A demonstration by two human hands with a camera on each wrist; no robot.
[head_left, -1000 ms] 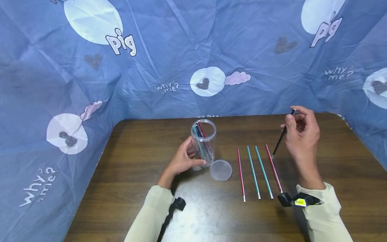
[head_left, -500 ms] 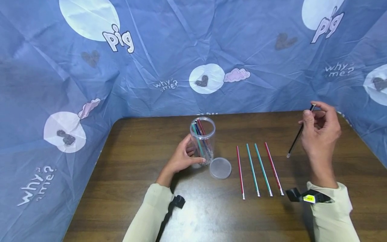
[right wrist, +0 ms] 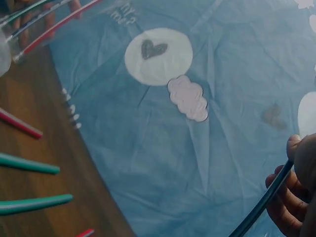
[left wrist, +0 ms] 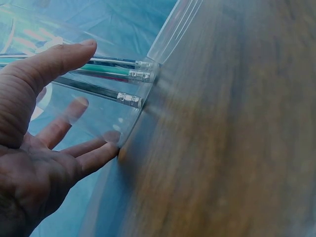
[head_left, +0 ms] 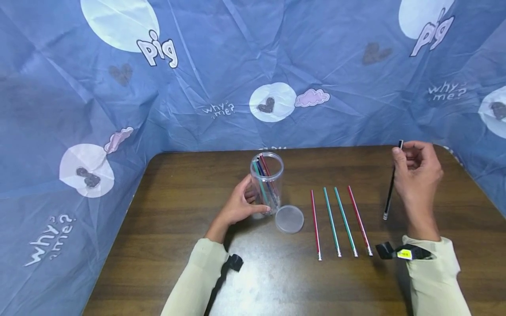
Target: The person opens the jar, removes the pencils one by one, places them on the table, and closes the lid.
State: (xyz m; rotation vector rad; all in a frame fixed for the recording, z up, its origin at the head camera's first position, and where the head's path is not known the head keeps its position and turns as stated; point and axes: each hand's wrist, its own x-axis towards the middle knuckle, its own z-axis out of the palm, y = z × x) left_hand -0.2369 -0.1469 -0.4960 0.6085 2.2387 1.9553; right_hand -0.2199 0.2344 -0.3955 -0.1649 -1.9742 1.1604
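At the right of the frame, the right hand pinches a slim black pencil with a silvery ferrule near its upper end. From that grip the pencil runs down and slightly left, ferrule end lowest; whether it touches the brown wood-grain tabletop I cannot tell. Just left of it, the nearest neighbour is a red pencil, then two teal pencils and another red pencil, all lengthwise up the frame. These, and a round translucent lid, lie between the black pencil and a clear cylindrical plastic jar. Mid-frame, the left hand holds that open jar, with several pencils leaning inside.
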